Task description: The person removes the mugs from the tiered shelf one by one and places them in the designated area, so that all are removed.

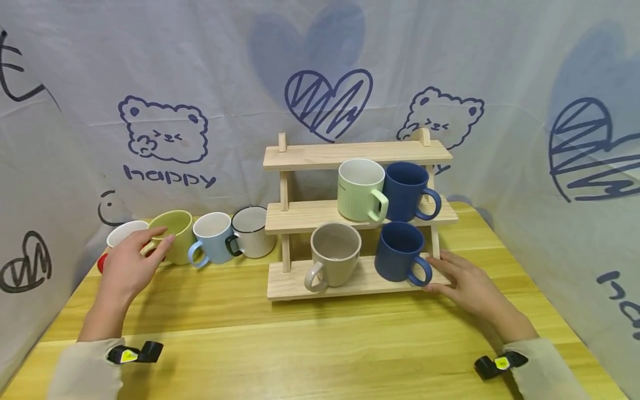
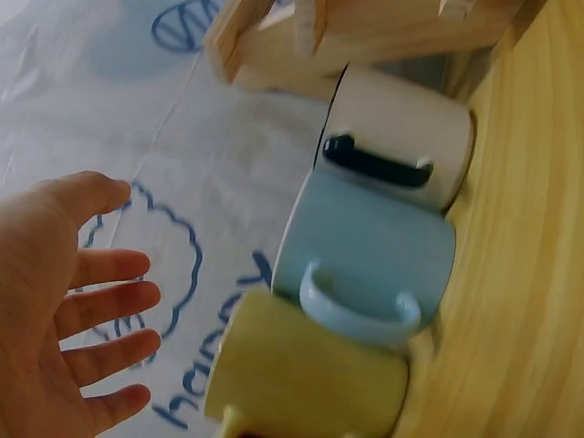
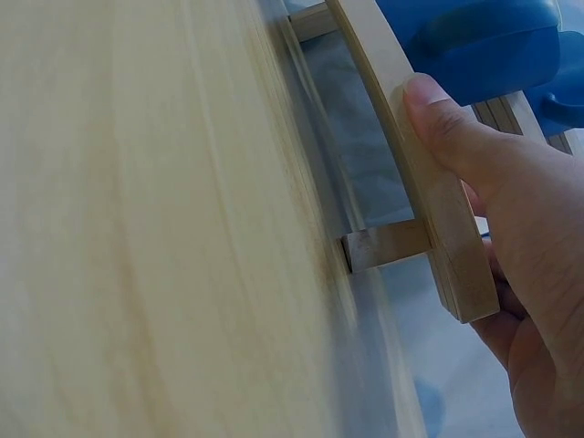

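My left hand (image 1: 131,261) hovers by the yellow-green mug (image 1: 176,244); in the left wrist view its fingers are spread, with nothing between them. A white mug with a red handle (image 1: 127,229) is partly hidden behind that hand. To the right stand a light blue mug (image 1: 215,239) and a white mug with black rim and handle (image 1: 256,239). My right hand (image 1: 467,283) grips the right end of the bottom board of a three-tier wooden shelf (image 3: 461,265), thumb on top. A beige mug (image 1: 334,255) and a navy mug (image 1: 397,253) stand on that board.
The middle tier bears a pale green mug (image 1: 357,191) and another navy mug (image 1: 404,191), side by side with handles to the right. Behind the wooden table (image 1: 310,355) hangs a white cloth (image 1: 240,111) with bear and heart drawings; it also flanks both sides.
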`<action>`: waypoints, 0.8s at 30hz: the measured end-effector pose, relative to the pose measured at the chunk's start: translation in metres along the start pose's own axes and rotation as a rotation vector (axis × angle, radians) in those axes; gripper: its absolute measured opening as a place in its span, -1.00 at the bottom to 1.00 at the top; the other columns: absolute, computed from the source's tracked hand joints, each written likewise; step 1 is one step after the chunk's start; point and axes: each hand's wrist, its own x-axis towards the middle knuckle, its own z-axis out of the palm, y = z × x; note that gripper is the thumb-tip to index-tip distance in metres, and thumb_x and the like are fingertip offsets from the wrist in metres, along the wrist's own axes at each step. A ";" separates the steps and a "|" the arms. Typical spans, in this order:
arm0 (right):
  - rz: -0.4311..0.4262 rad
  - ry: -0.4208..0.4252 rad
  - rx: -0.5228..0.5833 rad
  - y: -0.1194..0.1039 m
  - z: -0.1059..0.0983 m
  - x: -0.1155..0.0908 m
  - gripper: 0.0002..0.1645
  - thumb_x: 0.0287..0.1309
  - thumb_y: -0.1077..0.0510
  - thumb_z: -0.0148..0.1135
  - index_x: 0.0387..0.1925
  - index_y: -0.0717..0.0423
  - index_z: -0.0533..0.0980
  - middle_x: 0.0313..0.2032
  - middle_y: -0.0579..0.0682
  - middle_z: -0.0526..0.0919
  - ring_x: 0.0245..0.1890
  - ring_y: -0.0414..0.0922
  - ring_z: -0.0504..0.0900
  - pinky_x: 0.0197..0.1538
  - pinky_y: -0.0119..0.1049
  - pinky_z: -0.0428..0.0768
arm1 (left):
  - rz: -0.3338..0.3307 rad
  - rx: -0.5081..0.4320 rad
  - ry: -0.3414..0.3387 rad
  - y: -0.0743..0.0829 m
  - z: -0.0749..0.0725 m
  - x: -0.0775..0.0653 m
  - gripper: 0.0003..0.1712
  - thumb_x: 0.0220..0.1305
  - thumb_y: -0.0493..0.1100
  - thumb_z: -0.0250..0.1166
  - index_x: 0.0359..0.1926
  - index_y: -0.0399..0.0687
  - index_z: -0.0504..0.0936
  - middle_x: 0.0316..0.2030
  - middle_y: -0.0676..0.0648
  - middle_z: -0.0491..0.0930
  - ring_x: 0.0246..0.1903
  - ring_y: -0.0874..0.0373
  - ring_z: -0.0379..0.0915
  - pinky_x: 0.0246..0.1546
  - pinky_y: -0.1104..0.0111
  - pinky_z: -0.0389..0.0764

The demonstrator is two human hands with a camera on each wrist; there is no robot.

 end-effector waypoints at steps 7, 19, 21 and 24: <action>0.038 -0.027 0.000 -0.002 -0.002 -0.001 -0.16 0.09 -0.30 0.34 0.30 0.05 0.45 0.28 0.34 0.37 0.23 0.35 0.37 0.12 0.33 0.41 | 0.076 -0.008 -0.053 0.031 0.004 0.004 -0.36 0.41 0.19 0.14 0.23 -0.23 0.50 0.14 -0.35 0.50 0.09 -0.35 0.39 0.05 -0.24 0.35; 0.043 -0.032 -0.003 -0.003 -0.003 0.000 -0.15 0.09 -0.31 0.33 0.30 0.06 0.45 0.29 0.34 0.36 0.23 0.35 0.36 0.13 0.33 0.41 | 0.247 -0.016 -0.084 0.074 0.015 0.011 -0.44 0.39 0.14 0.19 0.21 -0.13 0.55 0.10 -0.24 0.56 0.15 -0.23 0.39 0.16 -0.17 0.33; 0.037 -0.024 0.001 -0.003 -0.003 0.001 -0.16 0.09 -0.29 0.34 0.29 0.06 0.46 0.28 0.34 0.37 0.23 0.35 0.37 0.13 0.33 0.41 | 0.264 -0.013 -0.097 0.080 0.018 0.012 -0.44 0.39 0.15 0.19 0.21 -0.12 0.56 0.12 -0.23 0.56 0.16 -0.22 0.39 0.18 -0.16 0.32; 0.026 -0.015 0.005 -0.003 -0.003 0.001 -0.17 0.08 -0.28 0.36 0.29 0.07 0.47 0.28 0.34 0.37 0.21 0.35 0.38 0.11 0.32 0.43 | 0.280 -0.006 -0.121 0.090 0.022 0.013 -0.44 0.38 0.16 0.19 0.22 -0.10 0.56 0.15 -0.21 0.54 0.18 -0.22 0.38 0.20 -0.16 0.31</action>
